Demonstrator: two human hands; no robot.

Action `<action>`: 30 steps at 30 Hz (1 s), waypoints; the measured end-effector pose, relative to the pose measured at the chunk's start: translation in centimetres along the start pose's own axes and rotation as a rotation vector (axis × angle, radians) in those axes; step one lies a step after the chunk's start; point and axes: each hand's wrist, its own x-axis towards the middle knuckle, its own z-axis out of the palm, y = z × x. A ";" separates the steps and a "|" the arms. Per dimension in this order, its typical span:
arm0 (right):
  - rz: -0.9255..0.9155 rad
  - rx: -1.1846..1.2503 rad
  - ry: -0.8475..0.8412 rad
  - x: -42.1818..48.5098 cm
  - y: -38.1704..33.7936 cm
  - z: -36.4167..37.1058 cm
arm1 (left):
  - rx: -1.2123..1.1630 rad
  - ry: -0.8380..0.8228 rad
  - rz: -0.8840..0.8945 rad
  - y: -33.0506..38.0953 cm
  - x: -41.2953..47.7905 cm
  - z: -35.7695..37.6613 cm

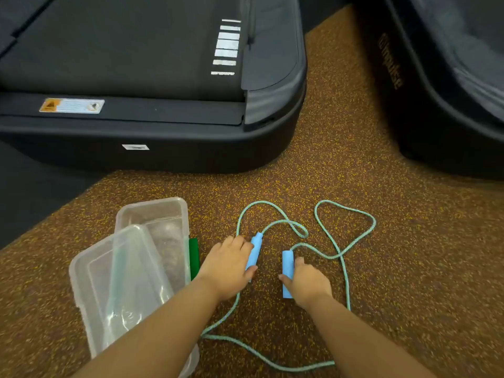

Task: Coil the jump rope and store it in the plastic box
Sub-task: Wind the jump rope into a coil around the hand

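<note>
A jump rope with a pale turquoise cord [344, 219] lies in loose loops on the brown speckled floor. Its two light blue handles lie side by side. My left hand [228, 266] rests on the left handle [255, 252], fingers wrapped on its side. My right hand [306, 282] grips the lower part of the right handle [288, 264]. A clear plastic box [152, 214] stands to the left of my left hand. Its clear lid [114, 282] leans tilted over the box, and a green clasp [194, 257] shows on the box's right side.
A black treadmill deck [136, 77] fills the far left, its rear edge just beyond the box. A second black machine base [436, 91] stands at the far right. Brown speckled floor [409, 268] stretches to the right of the rope.
</note>
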 end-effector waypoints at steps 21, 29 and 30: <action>-0.156 0.241 -0.311 -2.7 -1.0 -7.2 | -1.975 -0.040 -0.189 -0.1 -2.5 -7.6; -0.466 0.117 -0.808 -9.8 -4.0 -15.3 | -2.259 -0.098 -0.036 3.1 -4.9 -11.6; -0.503 0.093 -0.816 -10.9 -4.5 -16.4 | -2.255 -0.123 -0.019 3.5 -5.1 -12.1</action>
